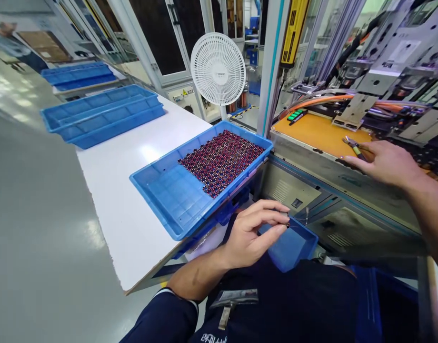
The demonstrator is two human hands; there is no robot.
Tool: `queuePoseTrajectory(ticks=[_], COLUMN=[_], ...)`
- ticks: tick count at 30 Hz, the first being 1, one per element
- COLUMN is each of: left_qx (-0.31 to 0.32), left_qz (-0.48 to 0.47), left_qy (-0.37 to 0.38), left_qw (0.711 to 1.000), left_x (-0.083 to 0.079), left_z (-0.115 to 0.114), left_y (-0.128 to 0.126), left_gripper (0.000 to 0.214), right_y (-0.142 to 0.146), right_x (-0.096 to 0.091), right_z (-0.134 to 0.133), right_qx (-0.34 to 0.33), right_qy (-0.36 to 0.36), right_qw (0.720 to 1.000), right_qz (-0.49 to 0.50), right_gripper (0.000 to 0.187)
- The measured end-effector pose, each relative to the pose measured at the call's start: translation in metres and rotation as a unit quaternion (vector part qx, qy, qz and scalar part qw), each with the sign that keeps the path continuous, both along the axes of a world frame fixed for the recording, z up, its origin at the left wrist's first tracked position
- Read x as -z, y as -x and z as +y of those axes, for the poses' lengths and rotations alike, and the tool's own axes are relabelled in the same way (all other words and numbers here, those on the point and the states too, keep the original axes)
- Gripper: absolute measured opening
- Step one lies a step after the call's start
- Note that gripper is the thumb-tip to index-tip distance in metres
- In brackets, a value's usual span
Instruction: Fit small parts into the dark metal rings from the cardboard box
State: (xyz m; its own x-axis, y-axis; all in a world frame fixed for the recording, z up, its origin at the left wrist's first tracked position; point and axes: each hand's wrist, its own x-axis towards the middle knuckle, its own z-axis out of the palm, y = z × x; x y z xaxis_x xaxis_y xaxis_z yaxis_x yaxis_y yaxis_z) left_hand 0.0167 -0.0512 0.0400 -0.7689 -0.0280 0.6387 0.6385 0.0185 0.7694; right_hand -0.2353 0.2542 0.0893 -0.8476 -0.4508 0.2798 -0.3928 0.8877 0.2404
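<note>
My left hand hovers over a small blue bin in my lap, its thumb and fingers pinched on a small dark cylindrical part. My right hand reaches onto the orange machine table, fingers curled over yellow-handled pliers. To the left, a tilted blue tray holds several rows of small red and dark coil parts in its far half.
The white worktable carries more stacked blue trays at the back left. A white fan stands behind the tray. Machine frames, cables and fixtures fill the right. Grey floor lies to the left.
</note>
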Motion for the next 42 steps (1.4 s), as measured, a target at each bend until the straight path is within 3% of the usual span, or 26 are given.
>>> queuePoseTrajectory(ticks=[3, 5, 7, 10, 12, 15, 17, 22, 25, 34, 42], left_qx=[0.007, 0.014, 0.022, 0.032, 0.032, 0.031, 0.031, 0.041, 0.043, 0.017, 0.011], left_qz=[-0.007, -0.014, -0.022, -0.029, -0.027, -0.026, -0.027, -0.040, -0.051, -0.009, 0.001], left_qy=[-0.012, -0.024, -0.038, -0.058, -0.063, -0.058, -0.058, -0.064, -0.071, -0.033, -0.007], left_qw=[1.000, 1.000, 0.999, 0.997, 0.997, 0.998, 0.997, 0.996, 0.995, 0.999, 1.000], left_x=[0.001, 0.002, 0.004, 0.008, 0.009, 0.010, 0.010, 0.012, 0.013, 0.011, 0.013], left_z=[0.003, 0.005, 0.007, 0.010, 0.010, 0.012, 0.014, 0.020, 0.022, 0.019, 0.017], left_y=[0.001, 0.002, 0.003, 0.005, 0.006, 0.008, 0.009, 0.010, 0.009, 0.007, 0.006], left_gripper=[0.018, 0.018, 0.017, 0.020, 0.021, 0.020, 0.020, 0.021, 0.021, 0.019, 0.017], right_y=[-0.021, -0.043, -0.077, -0.150, -0.205, -0.272, -0.297, -0.308, -0.306, -0.299, -0.298], right_x=[0.004, 0.007, 0.012, 0.024, 0.034, 0.046, 0.051, 0.060, 0.064, 0.065, 0.061], right_z=[0.016, 0.022, 0.020, 0.001, -0.016, -0.037, -0.045, -0.053, -0.056, -0.071, -0.069], right_qx=[-0.024, -0.033, -0.047, -0.110, -0.150, -0.156, -0.171, -0.174, -0.167, -0.156, -0.141], right_qy=[0.000, 0.002, 0.016, 0.111, 0.303, 0.394, 0.435, 0.519, 0.535, 0.570, 0.581], right_qw=[1.000, 0.999, 0.998, 0.987, 0.938, 0.883, 0.850, 0.747, 0.709, 0.681, 0.676], right_qz=[0.008, 0.021, 0.043, 0.043, -0.080, -0.204, -0.241, -0.378, -0.428, -0.434, -0.430], right_gripper=[0.061, 0.054, 0.049, 0.054, 0.052, 0.053, 0.057, 0.062, 0.069, 0.068, 0.065])
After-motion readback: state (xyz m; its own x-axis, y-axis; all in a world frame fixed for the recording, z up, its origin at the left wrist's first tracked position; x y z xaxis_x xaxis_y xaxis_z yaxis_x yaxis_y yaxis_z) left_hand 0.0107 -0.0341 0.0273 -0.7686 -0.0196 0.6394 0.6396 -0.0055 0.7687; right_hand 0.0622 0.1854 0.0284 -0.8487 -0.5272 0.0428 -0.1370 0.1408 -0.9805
